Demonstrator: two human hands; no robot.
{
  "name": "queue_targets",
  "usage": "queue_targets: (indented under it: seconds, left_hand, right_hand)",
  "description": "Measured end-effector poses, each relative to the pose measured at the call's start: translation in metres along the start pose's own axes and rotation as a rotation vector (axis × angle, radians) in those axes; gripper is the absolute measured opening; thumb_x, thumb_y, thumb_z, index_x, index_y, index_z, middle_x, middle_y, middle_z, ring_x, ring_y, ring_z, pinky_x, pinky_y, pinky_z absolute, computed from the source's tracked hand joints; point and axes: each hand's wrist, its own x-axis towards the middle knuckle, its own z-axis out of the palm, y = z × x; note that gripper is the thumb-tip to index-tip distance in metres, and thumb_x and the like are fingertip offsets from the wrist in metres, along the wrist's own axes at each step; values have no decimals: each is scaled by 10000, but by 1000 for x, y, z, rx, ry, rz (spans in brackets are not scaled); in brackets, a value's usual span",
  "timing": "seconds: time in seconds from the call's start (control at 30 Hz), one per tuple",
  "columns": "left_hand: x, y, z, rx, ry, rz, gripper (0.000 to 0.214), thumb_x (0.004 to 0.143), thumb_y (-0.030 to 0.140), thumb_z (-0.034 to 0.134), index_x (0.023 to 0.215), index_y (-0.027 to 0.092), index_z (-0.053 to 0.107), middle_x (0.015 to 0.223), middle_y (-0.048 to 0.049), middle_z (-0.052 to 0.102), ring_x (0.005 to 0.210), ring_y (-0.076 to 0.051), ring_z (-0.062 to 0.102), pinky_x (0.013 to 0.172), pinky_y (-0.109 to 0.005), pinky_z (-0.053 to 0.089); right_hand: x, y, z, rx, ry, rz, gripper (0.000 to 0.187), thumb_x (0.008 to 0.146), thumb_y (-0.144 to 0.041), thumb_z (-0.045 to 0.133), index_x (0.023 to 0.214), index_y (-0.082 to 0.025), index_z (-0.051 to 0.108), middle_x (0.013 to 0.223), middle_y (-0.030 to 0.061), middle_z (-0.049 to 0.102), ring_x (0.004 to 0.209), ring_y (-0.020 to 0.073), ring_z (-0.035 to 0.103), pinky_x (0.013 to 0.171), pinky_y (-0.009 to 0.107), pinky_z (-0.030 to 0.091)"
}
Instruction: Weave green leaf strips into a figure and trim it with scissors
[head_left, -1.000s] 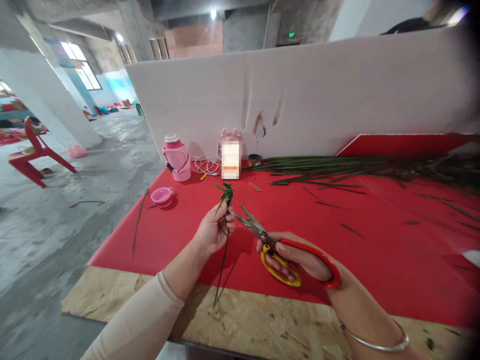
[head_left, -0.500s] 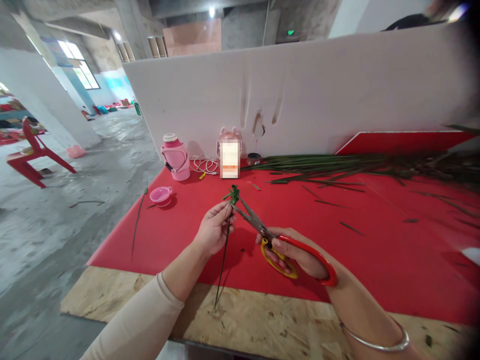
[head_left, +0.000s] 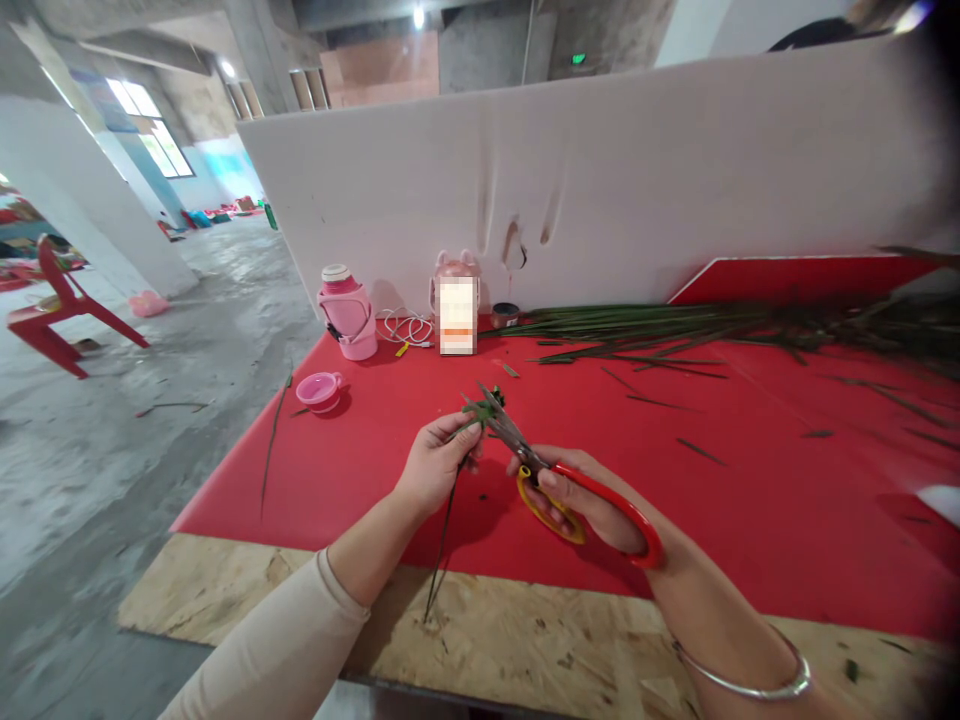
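Observation:
Between the fingertips of my left hand (head_left: pixel 442 455) is pinched a small knotted piece of green leaf (head_left: pixel 486 404), woven from narrow strips. A long thin stem or strip hangs from it down past the front of the red surface. My right hand (head_left: pixel 585 492) is wrapped around a pair of scissors (head_left: pixel 514 437) with one red and one yellow handle loop. The blades reach the leaf knot just above my left fingertips and lie close together there. Whether they cut into a strip is too small to tell.
The red tabletop (head_left: pixel 375 450) has a bare board edge (head_left: pixel 525 620) in front. Behind stand a pink bottle (head_left: pixel 349 315), a pink cup (head_left: pixel 319 391), a blurred-out phone (head_left: pixel 457 316) and a white panel (head_left: pixel 390 180). Long green leaves (head_left: pixel 615 328) lie at the back right, with scraps scattered nearby.
The scissor blades have closed from a wide spread and now lie across the leaf knot. My left hand has shifted slightly right and tilted the knot towards the scissors.

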Motion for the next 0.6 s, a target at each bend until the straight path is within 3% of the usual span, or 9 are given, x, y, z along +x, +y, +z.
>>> queue_targets:
  seconds: [0.27, 0.43, 0.6]
  left_hand:
    - [-2, 4, 5, -52, 40, -34, 284, 664, 384, 707, 743, 131, 608, 578, 24, 505, 495, -57, 435, 420, -171, 354]
    - [-2, 3, 5, -113, 46, -67, 264, 659, 362, 710, 683, 129, 587, 550, 21, 502, 485, -57, 444, 412, -160, 358]
    - [-1, 1, 4, -170, 80, -79, 259, 626, 341, 732, 703, 135, 596, 543, 27, 507, 477, -56, 447, 406, -155, 359]
  right_hand:
    - [0, -12, 4, -192, 79, -66, 391, 829, -507, 491, 1024, -173, 548, 604, -36, 418, 482, 80, 359, 437, 201, 314]
    - [5, -17, 5, -442, 110, -172, 329, 810, -429, 555, 1016, -174, 573, 792, 23, 571, 672, 125, 511, 619, 226, 417]
    - [9, -11, 3, -586, 148, -195, 417, 743, -433, 631, 1045, -153, 574, 918, 70, 632, 796, 180, 570, 707, 258, 449]
